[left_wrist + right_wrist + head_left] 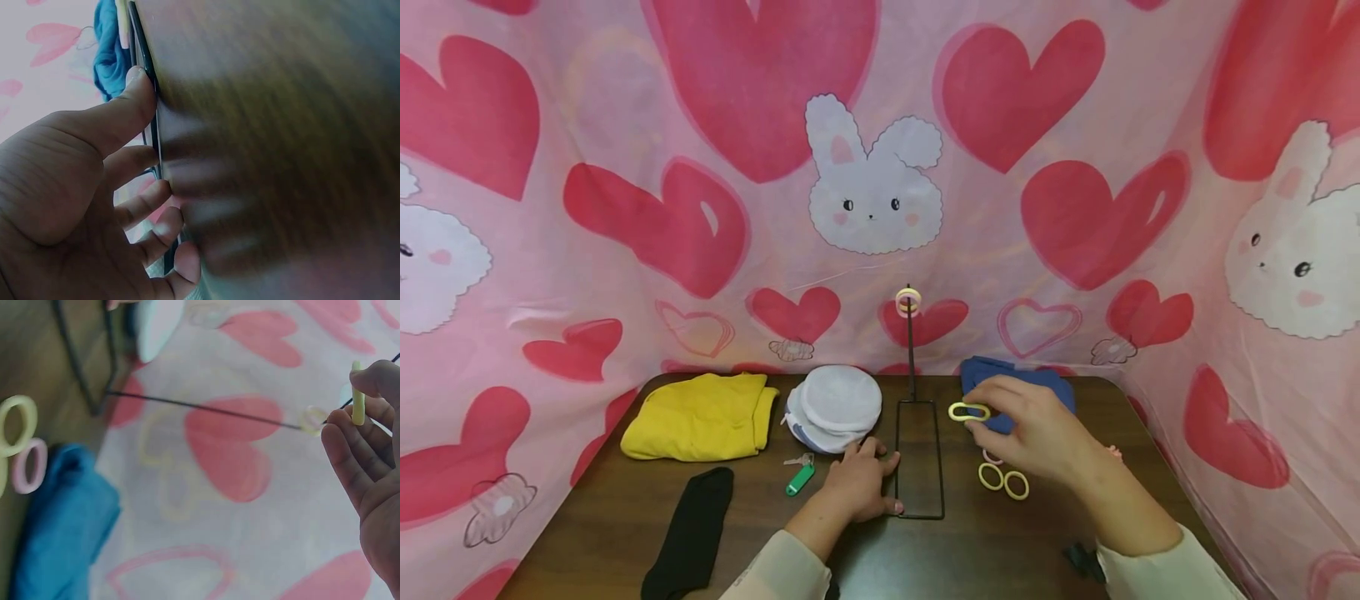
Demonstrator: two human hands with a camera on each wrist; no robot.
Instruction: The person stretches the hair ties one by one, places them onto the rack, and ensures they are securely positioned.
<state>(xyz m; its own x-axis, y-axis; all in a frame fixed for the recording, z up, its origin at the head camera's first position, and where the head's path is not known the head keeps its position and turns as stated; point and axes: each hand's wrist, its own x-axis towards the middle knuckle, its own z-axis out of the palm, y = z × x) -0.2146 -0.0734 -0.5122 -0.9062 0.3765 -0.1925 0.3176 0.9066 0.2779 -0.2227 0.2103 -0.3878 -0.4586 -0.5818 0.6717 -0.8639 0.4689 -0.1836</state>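
A black wire stand (918, 454) with a rectangular base and an upright rod sits mid-table; a yellow ring and a pink ring (908, 301) hang at the rod's top. My left hand (861, 482) rests flat on the table against the base's left bar (154, 134), fingers straight. My right hand (1037, 433) pinches a yellow hair ring (968, 412) in the air just right of the stand; in the right wrist view the yellow hair ring (357, 394) shows edge-on between thumb and fingers. Two yellow rings (1003, 481) and a pink one (991, 457) lie under that hand.
A blue cloth (988, 373) lies behind the right hand. A yellow cloth (700, 415), a white round pouch (835, 407), a green key tag (800, 478) and a black sock (692, 532) lie to the left. Pink heart fabric encloses the table.
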